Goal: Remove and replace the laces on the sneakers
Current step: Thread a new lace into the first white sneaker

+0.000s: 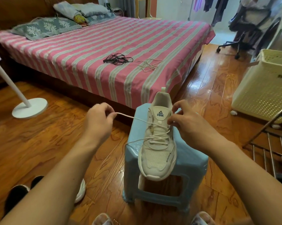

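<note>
A white sneaker (158,153) stands on a light blue plastic stool (190,161), toe toward me. Its white lace (129,116) runs taut from the upper eyelets out to the left. My left hand (99,120) pinches the end of that lace, left of the stool. My right hand (185,120) pinches the lace at the upper right eyelets beside the tongue. Another loop of lace hangs off the shoe's left side. On the bed lie a bundle of black laces (117,59) and a loose white lace (147,64). A second white sneaker (81,191) peeks out under my left forearm.
The pink striped bed (88,51) stands behind the stool. A white fan base (29,108) sits on the floor at left, a cream laundry basket (263,88) at right, a metal rack (273,151) near my right arm. Black slippers (21,192) lie at lower left.
</note>
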